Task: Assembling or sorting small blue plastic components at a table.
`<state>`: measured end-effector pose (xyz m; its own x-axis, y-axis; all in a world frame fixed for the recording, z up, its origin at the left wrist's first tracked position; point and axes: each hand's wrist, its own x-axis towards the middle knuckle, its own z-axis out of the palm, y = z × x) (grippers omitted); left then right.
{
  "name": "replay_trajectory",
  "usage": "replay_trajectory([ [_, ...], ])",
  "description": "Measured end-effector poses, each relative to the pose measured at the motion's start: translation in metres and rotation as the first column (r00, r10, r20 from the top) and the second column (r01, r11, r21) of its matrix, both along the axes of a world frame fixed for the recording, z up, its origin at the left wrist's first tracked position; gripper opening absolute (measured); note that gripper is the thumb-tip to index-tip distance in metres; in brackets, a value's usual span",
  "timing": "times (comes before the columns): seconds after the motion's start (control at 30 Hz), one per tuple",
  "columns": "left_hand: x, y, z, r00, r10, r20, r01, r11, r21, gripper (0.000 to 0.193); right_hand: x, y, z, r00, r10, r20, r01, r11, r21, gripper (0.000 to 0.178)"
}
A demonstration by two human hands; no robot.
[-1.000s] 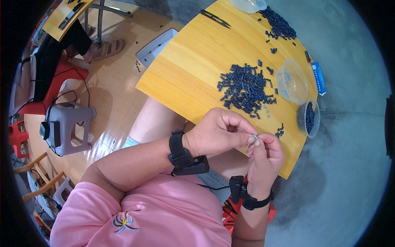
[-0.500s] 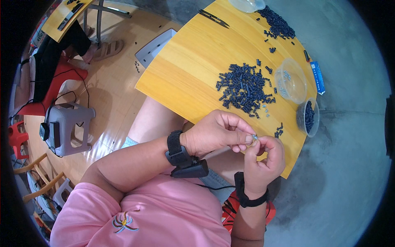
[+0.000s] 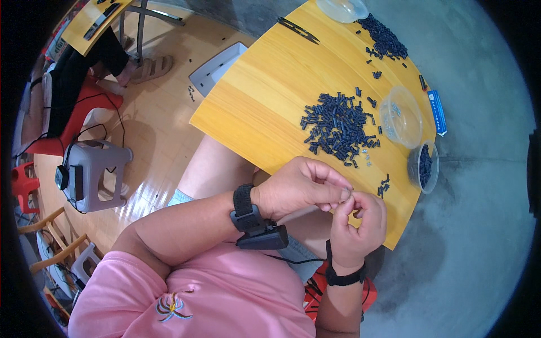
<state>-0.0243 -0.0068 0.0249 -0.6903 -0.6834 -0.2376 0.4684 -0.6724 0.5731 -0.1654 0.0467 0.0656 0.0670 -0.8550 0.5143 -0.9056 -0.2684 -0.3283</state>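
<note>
Tiny part (image 3: 351, 190); pinched between fingertips (image 3: 344, 195)

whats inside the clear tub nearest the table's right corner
Small dark pieces sit inside that tub. Only the uppermost ones show; the pieces themselves cover whatever lies beneath.

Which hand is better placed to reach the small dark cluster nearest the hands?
Probably the right hand: it is closer to the small dark cluster, while the left hand sits farther left.
</note>
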Motion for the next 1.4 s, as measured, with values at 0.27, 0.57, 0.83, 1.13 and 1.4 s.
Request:
replay_trajectory([
  [0.27, -0.001, 0.003, 0.004, 0.999, 0.043, 0.026, -0.044, 0.999, 0.01, 0.021, 0.004, 0.001, 0.001, 1.0, -0.015, -0.021, 0.015, 1.0, 0.019, 0.017],
  [0.57, 0.004, 0.002, -0.001, 1.0, 0.009, 0.007, -0.009, 1.0, 0.0, 0.023, 0.0, 0.002, 0.006, 0.996, 0.021, 0.089, -0.033, 0.99, 0.135, 0.018],
  [0.83, 0.005, 0.0, -0.008, 0.993, -0.008, -0.118, 0.013, 0.999, 0.036, 0.022, -0.001, 0.0, 0.008, 0.992, 0.068, 0.102, -0.084, 0.984, 0.158, 0.018],
  [1.13, 0.005, 0.003, -0.01, 0.987, -0.014, -0.162, 0.021, 0.999, 0.044, 0.022, 0.002, 0.001, 0.008, 0.993, 0.086, 0.081, -0.097, 0.986, 0.138, 0.016],
  [1.4, 0.008, 0.004, -0.008, 0.99, -0.006, -0.139, 0.006, 1.0, 0.005, 0.021, 0.009, 0.004, 0.013, 0.973, 0.009, 0.232, -0.057, 0.978, 0.2, 0.015],
])
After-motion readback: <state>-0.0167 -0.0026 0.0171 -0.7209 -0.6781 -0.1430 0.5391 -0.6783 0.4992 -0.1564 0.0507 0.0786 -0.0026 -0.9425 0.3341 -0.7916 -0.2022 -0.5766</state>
